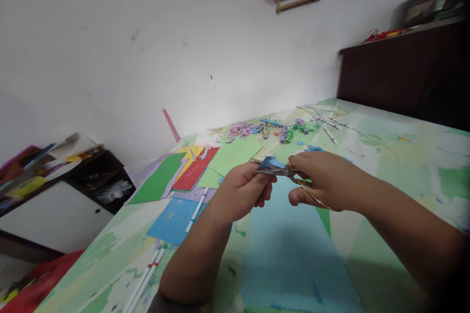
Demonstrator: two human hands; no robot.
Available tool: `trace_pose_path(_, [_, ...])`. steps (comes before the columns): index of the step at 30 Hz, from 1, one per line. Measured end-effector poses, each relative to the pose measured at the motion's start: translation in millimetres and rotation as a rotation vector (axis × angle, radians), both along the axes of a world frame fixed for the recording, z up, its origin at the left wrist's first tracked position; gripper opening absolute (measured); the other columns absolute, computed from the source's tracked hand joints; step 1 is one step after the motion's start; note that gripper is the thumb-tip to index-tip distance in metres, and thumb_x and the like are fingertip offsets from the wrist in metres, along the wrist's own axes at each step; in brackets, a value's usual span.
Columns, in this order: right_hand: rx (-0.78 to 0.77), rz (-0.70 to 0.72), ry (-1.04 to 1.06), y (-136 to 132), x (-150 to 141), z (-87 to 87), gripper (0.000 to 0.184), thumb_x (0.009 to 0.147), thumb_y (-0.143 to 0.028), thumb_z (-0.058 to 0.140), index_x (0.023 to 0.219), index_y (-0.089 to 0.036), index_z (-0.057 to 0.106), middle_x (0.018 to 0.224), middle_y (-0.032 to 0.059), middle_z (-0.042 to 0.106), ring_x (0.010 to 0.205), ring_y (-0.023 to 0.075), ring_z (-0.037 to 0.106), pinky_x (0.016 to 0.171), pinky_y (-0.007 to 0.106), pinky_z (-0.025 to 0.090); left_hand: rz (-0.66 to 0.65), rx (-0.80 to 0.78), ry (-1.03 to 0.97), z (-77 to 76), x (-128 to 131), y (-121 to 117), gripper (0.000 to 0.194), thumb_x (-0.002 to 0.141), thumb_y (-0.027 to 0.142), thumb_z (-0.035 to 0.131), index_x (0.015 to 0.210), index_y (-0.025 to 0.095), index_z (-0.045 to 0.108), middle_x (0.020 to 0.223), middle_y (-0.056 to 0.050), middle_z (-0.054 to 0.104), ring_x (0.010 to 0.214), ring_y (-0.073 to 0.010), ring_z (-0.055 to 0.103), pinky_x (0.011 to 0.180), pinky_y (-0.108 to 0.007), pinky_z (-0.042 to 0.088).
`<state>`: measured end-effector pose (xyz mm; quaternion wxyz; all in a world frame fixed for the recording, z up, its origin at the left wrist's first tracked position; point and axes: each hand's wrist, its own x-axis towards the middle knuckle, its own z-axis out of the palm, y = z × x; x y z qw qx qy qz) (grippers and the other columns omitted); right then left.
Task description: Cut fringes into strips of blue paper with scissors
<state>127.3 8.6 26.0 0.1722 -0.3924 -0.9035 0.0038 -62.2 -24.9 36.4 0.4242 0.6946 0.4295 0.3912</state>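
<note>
My right hand (323,176) grips gold-handled scissors (284,171), fingers through the loops. The blades point left and lie at a small piece of blue paper (270,162). My left hand (244,188) pinches that blue piece, its fingers curled right beside the blade tips. Below both hands a large light blue sheet (290,249) lies on the table, with thin blue scraps on its near part. More blue scraps (315,148) sit just beyond my right hand.
The patterned table (110,259) bears coloured sheets, including green (161,178) and red (196,168), at left. White sticks (147,274) lie near the left front. Curled paper pieces (284,133) and shreds (244,129) are at the back. A dark cabinet (396,68) stands at right.
</note>
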Motion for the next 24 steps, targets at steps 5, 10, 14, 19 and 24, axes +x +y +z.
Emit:
trace_pose_path(5, [0.001, 0.014, -0.002, -3.2, -1.3, -0.9, 0.050, 0.072, -0.070, 0.039, 0.066, -0.021, 0.042, 0.063, 0.0016, 0.050, 0.054, 0.0150, 0.041, 0.049, 0.025, 0.025, 0.043, 0.089, 0.076, -1.8, 3.8, -0.7, 0.027, 0.085, 0.033, 0.040, 0.067, 0.015, 0.051, 0.048, 0.006, 0.045, 0.040, -0.0048, 0.039, 0.042, -0.019, 0.031])
trace_pose_path(10, [0.041, -0.021, -0.012, -3.8, -2.0, -1.9, 0.050, 0.071, -0.070, 0.042, 0.067, -0.021, 0.044, 0.066, 0.0032, 0.054, 0.057, 0.0173, 0.046, 0.048, 0.026, 0.025, 0.050, 0.123, 0.115, -1.7, 1.3, -1.8, 0.027, 0.084, 0.032, 0.041, 0.066, 0.016, 0.053, 0.047, 0.006, 0.043, 0.039, -0.0047, 0.035, 0.041, -0.020, 0.027])
trace_pose_path(14, [0.069, -0.040, -0.047, -2.0, -1.8, -2.6, 0.051, 0.070, -0.071, 0.042, 0.065, -0.021, 0.044, 0.064, 0.0029, 0.056, 0.056, 0.0184, 0.050, 0.047, 0.026, 0.023, -0.014, 0.037, 0.023, -0.3, -1.0, -2.0, 0.024, 0.080, 0.033, 0.045, 0.064, 0.016, 0.052, 0.041, 0.008, 0.036, 0.036, -0.0048, 0.029, 0.040, -0.020, 0.025])
trace_pose_path(19, [0.091, -0.066, -0.082, -1.9, -1.3, -1.5, 0.053, 0.067, -0.073, 0.044, 0.064, -0.020, 0.046, 0.064, 0.0029, 0.058, 0.057, 0.0190, 0.053, 0.046, 0.026, 0.022, -0.158, -0.079, -0.134, -2.8, -5.0, 2.3, 0.026, 0.077, 0.038, 0.052, 0.065, 0.015, 0.053, 0.040, 0.008, 0.034, 0.035, -0.0038, 0.027, 0.038, -0.019, 0.021])
trace_pose_path(24, [0.107, -0.058, -0.067, -3.4, -1.5, 0.7, 0.054, 0.065, -0.074, 0.046, 0.064, -0.020, 0.048, 0.063, 0.0028, 0.058, 0.057, 0.0188, 0.054, 0.047, 0.025, 0.021, -0.267, -0.115, -0.174, -4.3, -10.6, 6.0, 0.031, 0.076, 0.040, 0.056, 0.059, 0.015, 0.052, 0.039, 0.007, 0.033, 0.034, -0.0034, 0.025, 0.037, -0.019, 0.016])
